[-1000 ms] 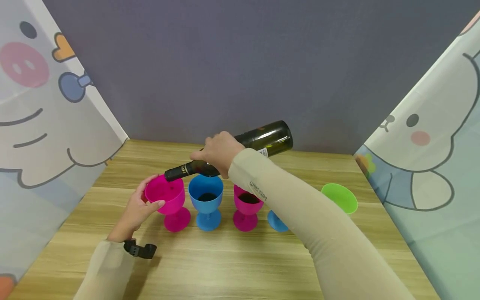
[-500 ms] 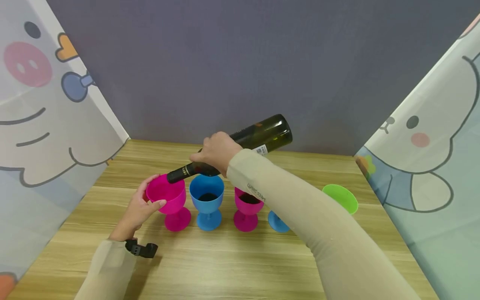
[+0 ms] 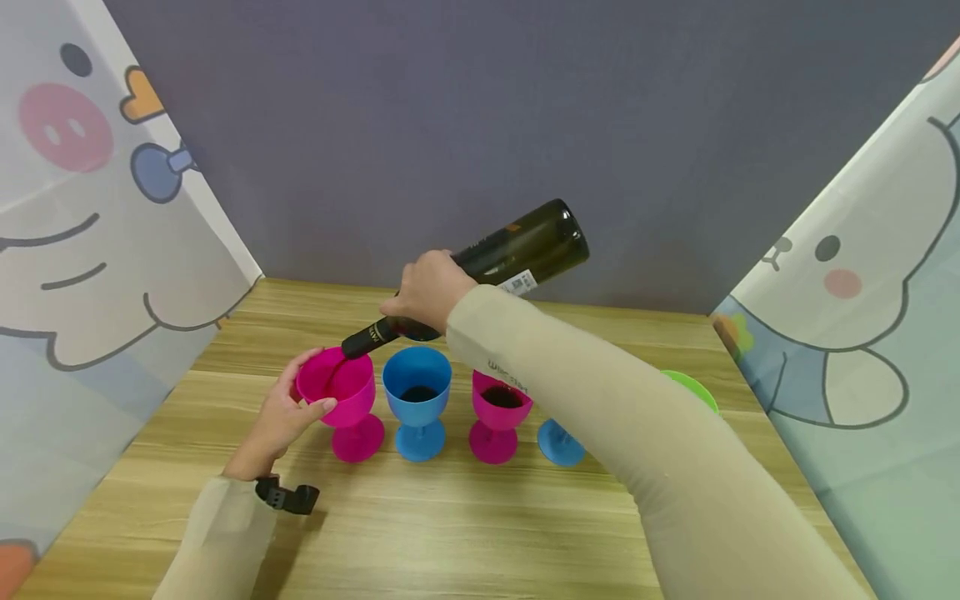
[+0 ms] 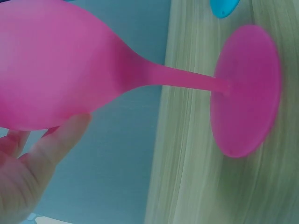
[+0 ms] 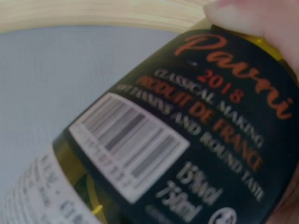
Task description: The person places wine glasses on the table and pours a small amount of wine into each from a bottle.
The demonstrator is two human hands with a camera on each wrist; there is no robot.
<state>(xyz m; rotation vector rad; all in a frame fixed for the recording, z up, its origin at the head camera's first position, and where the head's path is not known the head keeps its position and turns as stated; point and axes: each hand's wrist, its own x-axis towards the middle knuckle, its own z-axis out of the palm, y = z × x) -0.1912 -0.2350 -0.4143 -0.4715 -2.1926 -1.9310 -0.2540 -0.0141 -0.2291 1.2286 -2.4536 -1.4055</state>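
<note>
At the left end of a row of plastic goblets, my left hand (image 3: 281, 417) holds a pink goblet (image 3: 357, 407) by its bowl, thumb on the near side. The left wrist view shows that goblet's bowl, stem and round foot (image 4: 247, 93), the foot on the table. My right hand (image 3: 431, 287) grips a dark green wine bottle (image 3: 536, 242), tilted with its neck down and left and its base raised. The bottle's mouth is over the pink goblet's rim, and a thin dark red stream falls inside. Print and a barcode fill the bottle's label (image 5: 201, 121) in the right wrist view.
Right of the held goblet stand a blue goblet (image 3: 417, 408) and another pink goblet (image 3: 492, 417), both with dark liquid. My right sleeve (image 3: 570, 358) partly hides a second blue goblet (image 3: 561, 443) and a green one (image 3: 693, 387). A grey wall (image 3: 480, 125) rises behind the table.
The bottle's base has risen, so it tilts more steeply. Its mouth has shifted slightly right in view, and a red stream now shows. My left hand keeps its hold on the pink goblet.
</note>
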